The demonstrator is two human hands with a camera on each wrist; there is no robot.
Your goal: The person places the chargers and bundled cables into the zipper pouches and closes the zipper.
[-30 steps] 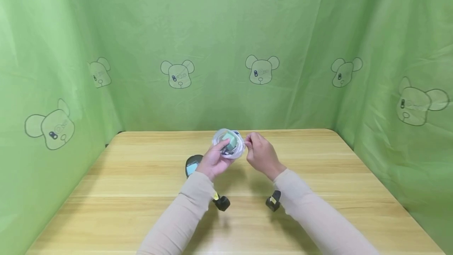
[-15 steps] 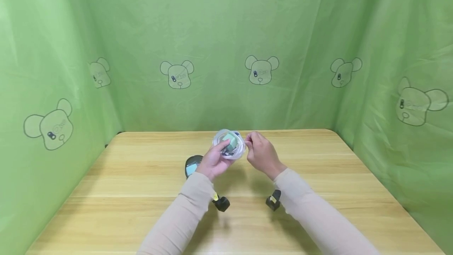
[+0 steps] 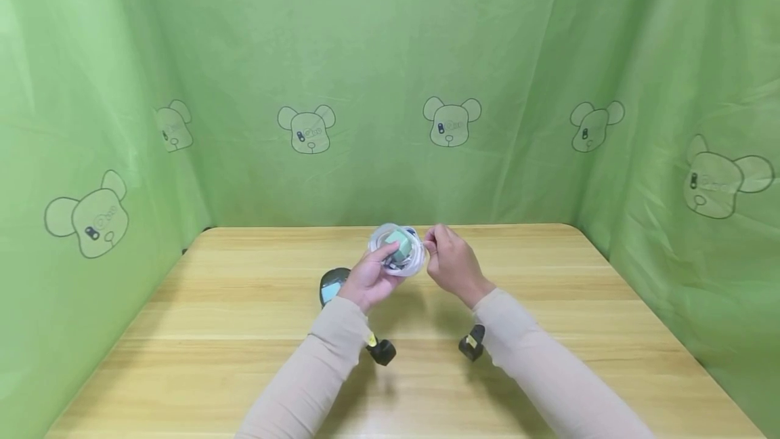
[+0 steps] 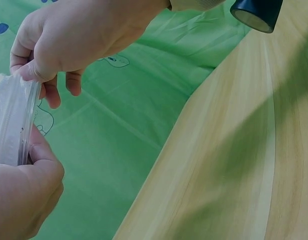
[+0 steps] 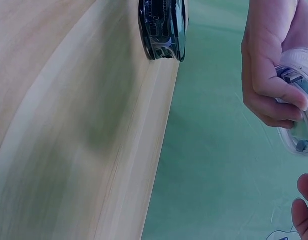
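Observation:
In the head view my left hand (image 3: 368,280) holds a clear round plastic reel (image 3: 417,261) above the table, thumb across its face. White cable or strip is coiled in the reel, with a pale green label (image 3: 399,239) in the middle. A USB plug (image 5: 293,76) shows inside it in the right wrist view. My right hand (image 3: 452,259) pinches the reel's right edge with thumb and curled forefinger. The left wrist view shows that thumb at the upper rim of the white coil (image 4: 12,117); what exactly it pinches I cannot tell.
A black round thing (image 3: 329,278) in shiny wrap, with a light blue label, lies on the wooden table (image 3: 244,310) left of my left wrist. Black wrist cameras (image 3: 382,351) stick out under both forearms. A green curtain (image 3: 378,175) stands behind the table and on both sides.
Both hands and the reel stay nearly where they were, with only a very slight shift to the right. The grip of each hand looks the same.

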